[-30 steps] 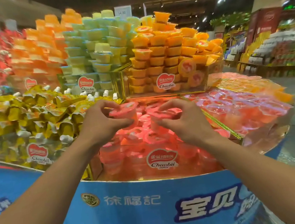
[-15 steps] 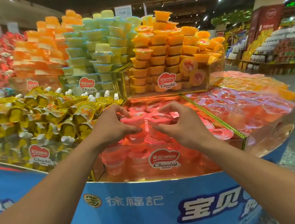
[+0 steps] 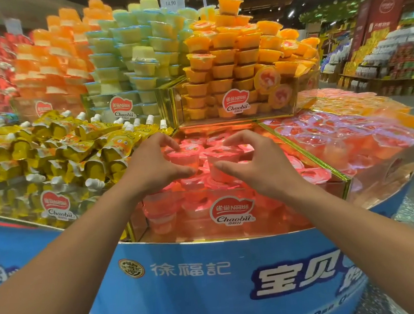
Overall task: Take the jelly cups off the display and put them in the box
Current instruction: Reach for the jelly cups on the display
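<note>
A clear bin (image 3: 235, 227) on the round display holds several pink jelly cups. My left hand (image 3: 153, 164) grips one pink jelly cup (image 3: 184, 158) between thumb and curled fingers, just above the pile. My right hand (image 3: 259, 164) grips a second pink cup (image 3: 223, 161) right beside it, thumb low on the cup's front and fingers over its far side. The two cups sit close together, upright. No box is in view.
Yellow spouted pouches (image 3: 70, 152) fill the bin to the left. Stacked orange cups (image 3: 240, 56) and pale green cups (image 3: 135, 50) rise behind. More pink cups (image 3: 341, 135) lie in the right bin. The blue display base (image 3: 216, 286) stands in front; an aisle runs right.
Both hands, each holding a pink cup, have come down and closer together over the bin's pile.
</note>
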The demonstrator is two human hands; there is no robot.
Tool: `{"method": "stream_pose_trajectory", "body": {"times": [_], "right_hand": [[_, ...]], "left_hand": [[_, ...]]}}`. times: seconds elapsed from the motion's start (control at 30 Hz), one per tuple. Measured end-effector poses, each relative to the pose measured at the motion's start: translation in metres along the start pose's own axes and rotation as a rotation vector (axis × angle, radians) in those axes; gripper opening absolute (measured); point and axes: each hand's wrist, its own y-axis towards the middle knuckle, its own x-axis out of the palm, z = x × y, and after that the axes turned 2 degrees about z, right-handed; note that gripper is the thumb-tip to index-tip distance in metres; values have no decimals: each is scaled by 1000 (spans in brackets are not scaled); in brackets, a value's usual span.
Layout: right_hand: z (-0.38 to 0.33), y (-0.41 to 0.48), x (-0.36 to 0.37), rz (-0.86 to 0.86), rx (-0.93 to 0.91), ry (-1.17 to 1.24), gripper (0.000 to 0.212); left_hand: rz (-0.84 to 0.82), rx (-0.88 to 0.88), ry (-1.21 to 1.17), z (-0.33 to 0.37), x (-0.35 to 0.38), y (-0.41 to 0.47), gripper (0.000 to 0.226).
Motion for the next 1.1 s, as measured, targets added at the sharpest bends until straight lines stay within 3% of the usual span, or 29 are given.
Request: {"method": "stream_pose_trajectory", "body": {"times": [0.17, 0.3, 0.47, 0.7, 0.87, 1.1], "right_hand": [[-2, -9, -3, 33, -100, -161, 45], [-9, -21, -10, 20, -238, -317, 62], [-30, -50, -13, -210, -306, -536, 82], [-32, -108, 20, -391, -345, -469, 81], [-4, -149, 62, -505, -322, -420, 84], [49, -217, 124, -652, -264, -385, 88]], "left_hand": [[-14, 124, 131, 5, -8, -11, 64], [-70, 245, 237, 5, -20, -26, 77], [-248, 272, 393, 5, -39, -52, 110], [-247, 387, 451, -31, -46, -120, 107], [-277, 332, 437, -70, -35, -170, 106], [-443, 168, 432, -145, 16, -234, 114]]}}
